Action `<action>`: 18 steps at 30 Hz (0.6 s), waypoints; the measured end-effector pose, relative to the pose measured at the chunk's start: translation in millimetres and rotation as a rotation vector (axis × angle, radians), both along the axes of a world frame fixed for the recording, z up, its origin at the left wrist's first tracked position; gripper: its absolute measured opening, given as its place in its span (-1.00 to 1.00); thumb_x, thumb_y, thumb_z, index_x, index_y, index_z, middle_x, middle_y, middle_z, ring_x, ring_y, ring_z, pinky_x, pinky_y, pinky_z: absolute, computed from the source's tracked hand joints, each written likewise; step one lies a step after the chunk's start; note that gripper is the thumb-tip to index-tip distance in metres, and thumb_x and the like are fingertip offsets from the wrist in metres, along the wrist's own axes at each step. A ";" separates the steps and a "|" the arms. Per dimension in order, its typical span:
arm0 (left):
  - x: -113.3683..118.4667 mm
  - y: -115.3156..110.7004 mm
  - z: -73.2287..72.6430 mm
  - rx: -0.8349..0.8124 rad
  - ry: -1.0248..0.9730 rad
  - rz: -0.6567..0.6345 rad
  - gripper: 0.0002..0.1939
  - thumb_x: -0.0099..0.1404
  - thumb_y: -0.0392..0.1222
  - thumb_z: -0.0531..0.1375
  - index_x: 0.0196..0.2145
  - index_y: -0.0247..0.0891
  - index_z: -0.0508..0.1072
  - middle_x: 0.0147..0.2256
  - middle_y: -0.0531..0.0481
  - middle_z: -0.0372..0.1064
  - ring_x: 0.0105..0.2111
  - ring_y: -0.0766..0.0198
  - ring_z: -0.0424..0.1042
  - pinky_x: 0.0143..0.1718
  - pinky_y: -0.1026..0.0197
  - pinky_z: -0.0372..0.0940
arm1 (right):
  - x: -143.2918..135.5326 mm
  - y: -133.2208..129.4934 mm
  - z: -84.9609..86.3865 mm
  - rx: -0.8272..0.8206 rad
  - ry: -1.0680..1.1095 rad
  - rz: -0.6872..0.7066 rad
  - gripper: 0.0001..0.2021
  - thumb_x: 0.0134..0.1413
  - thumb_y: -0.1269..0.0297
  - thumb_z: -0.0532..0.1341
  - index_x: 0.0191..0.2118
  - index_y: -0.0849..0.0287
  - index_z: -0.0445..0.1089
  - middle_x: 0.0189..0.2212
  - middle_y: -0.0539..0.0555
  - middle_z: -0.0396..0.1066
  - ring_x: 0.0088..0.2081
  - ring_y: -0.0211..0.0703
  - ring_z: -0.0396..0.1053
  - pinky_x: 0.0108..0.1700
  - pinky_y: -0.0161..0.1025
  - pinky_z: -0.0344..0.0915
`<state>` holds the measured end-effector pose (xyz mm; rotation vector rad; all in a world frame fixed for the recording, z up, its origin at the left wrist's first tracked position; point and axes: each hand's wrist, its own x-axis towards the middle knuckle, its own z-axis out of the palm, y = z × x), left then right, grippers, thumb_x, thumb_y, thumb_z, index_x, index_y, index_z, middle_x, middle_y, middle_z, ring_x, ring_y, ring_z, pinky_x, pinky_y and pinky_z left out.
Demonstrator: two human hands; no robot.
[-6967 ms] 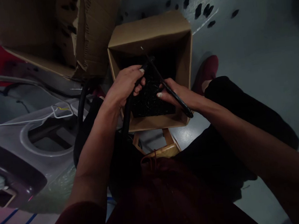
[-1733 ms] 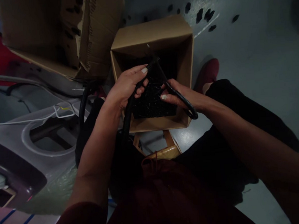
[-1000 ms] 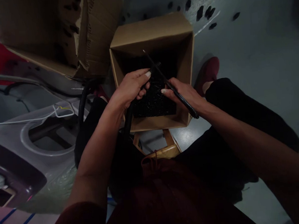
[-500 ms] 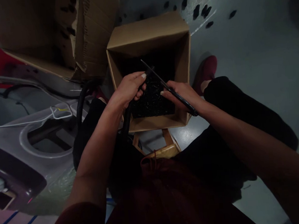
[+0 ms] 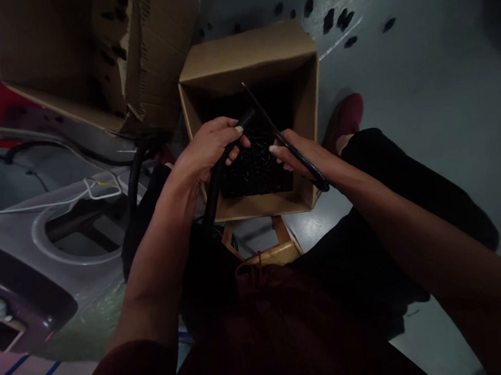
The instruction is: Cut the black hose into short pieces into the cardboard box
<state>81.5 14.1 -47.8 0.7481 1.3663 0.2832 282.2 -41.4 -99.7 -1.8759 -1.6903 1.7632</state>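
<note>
My left hand [image 5: 219,145] is closed around a black ribbed hose [image 5: 214,193]. The hose's free end sticks out past my fingertips, over a cardboard box [image 5: 258,205], and its other part runs down toward my lap. In my right hand [image 5: 302,151] is a long, thin-bladed tool [image 5: 291,148] with a dark handle. It is seen nearly edge-on, so I cannot tell whether it is scissors or a knife. Its tip points up and left, just beyond the hose end, with a gap between them. Below both hands, many small black pieces [image 5: 256,172] lie inside the box.
A larger open carton [image 5: 63,69] stands at upper left. Dark scraps [image 5: 328,19] are scattered over the grey floor [image 5: 434,98]. On the left lies a grey moulded shell [image 5: 82,259] with a round opening, beside cables. A wooden stool [image 5: 277,255] shows below the box.
The blade has moved up and away from the hose end, its tip shifting slightly right. More of the hose end shows beyond my left fingers. The box has stayed put.
</note>
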 end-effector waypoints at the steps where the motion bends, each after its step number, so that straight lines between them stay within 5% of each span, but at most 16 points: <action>1: -1.4 0.6 -0.7 0.005 -0.001 0.006 -0.95 0.24 -0.38 0.14 -0.30 -0.31 0.34 -0.49 0.06 0.39 -0.70 0.55 0.19 -0.69 0.43 0.06 | 0.6 -0.9 -2.4 -0.001 0.038 -0.012 -0.57 0.20 -0.14 0.06 -0.05 0.12 0.26 -0.30 0.12 0.45 -0.33 -0.04 0.43 -0.28 -0.13 0.34; 18: -5.2 3.6 -4.2 0.056 0.039 0.012 -0.97 0.29 -0.35 0.12 -0.29 -0.30 0.31 -0.49 0.10 0.38 -0.69 0.55 0.17 -0.67 0.45 0.05 | -0.8 -6.4 4.3 -0.053 0.182 0.050 -0.51 0.18 -0.25 0.07 -0.08 0.10 0.24 -0.26 0.10 0.44 -0.24 -0.06 0.42 -0.23 -0.15 0.36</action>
